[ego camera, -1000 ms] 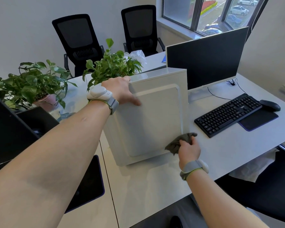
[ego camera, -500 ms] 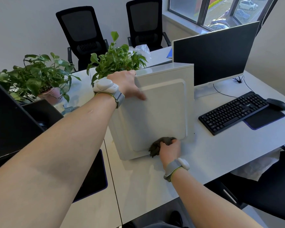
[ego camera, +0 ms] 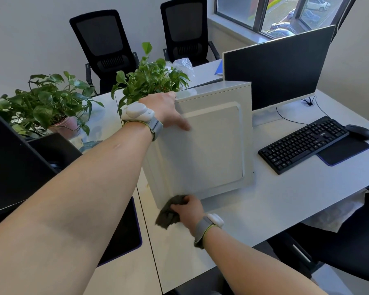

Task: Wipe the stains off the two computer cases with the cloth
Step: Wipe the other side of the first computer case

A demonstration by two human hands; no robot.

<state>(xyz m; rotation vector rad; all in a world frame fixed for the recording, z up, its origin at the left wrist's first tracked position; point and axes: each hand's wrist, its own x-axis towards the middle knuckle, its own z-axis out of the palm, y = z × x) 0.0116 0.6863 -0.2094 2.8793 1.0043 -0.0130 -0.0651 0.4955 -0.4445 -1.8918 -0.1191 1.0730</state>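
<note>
A white computer case (ego camera: 202, 143) stands upright on the white desk (ego camera: 271, 201), its broad side panel facing the camera. The left hand (ego camera: 164, 109) grips the case's top corner at about 10 o'clock of the panel, fingers curled over the top edge and the thumb lying flat on the panel face. The right hand (ego camera: 189, 208) holds a bunched grey-green cloth (ego camera: 170, 211), fingers curled round it, pressing it at the panel's bottom edge near the 7 o'clock corner, where the case meets the desk. Part of the cloth hangs past the case's lower-left corner onto the desk.

At 3 o'clock of the case lies a bare strip of desk, then a black keyboard (ego camera: 303, 143), a dark mouse pad (ego camera: 345, 152) and a mouse (ego camera: 360, 132). A black monitor (ego camera: 279, 67) stands just behind the case at 1 o'clock. At 6 o'clock the desk runs open to its near edge. At 9 o'clock a seam (ego camera: 149, 237) divides this desk from the next one, where a dark mat (ego camera: 124, 233) lies and a second dark screen (ego camera: 11, 158) stands. Two potted plants (ego camera: 51, 103) (ego camera: 151, 79) sit at 10 and 11 o'clock, the nearer one just behind the left hand. Two black office chairs (ego camera: 104, 45) stand by the wall at 12 o'clock. Only one case is in view.
</note>
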